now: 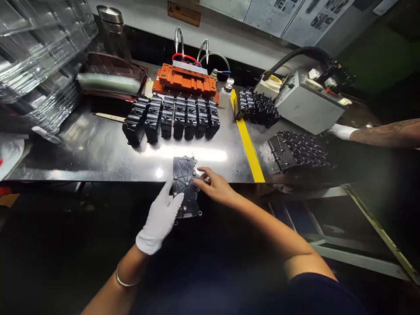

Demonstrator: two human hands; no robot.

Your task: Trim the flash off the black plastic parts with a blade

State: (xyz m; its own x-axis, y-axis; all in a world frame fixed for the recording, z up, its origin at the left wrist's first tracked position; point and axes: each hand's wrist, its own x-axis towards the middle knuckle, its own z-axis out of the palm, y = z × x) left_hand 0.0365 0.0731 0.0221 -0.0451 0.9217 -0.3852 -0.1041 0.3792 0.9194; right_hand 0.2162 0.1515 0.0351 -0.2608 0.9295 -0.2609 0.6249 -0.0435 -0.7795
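Observation:
A black moulded plastic housing (187, 199), ribbed and with screw bosses round its edge, is held just over the front edge of the steel bench. My left hand (160, 212), in a white glove, grips its left side, the thumb lying across the face. Bare, my right hand (215, 186) is at the housing's right edge; its thumb reaches onto the part, and the index finger extends past the upper right corner. Whether the right fingers pinch the edge is hard to see. Behind, several like black housings (179, 116) stand in a row.
An orange fixture (187, 81) with hoses stands behind the row. Yellow tape (249, 148) crosses the bench (88, 153). To its right lie more black parts (298, 151) and a grey metal box (306, 103), touched by another person's gloved hand (343, 131). Clear plastic trays (36, 61) are stacked left.

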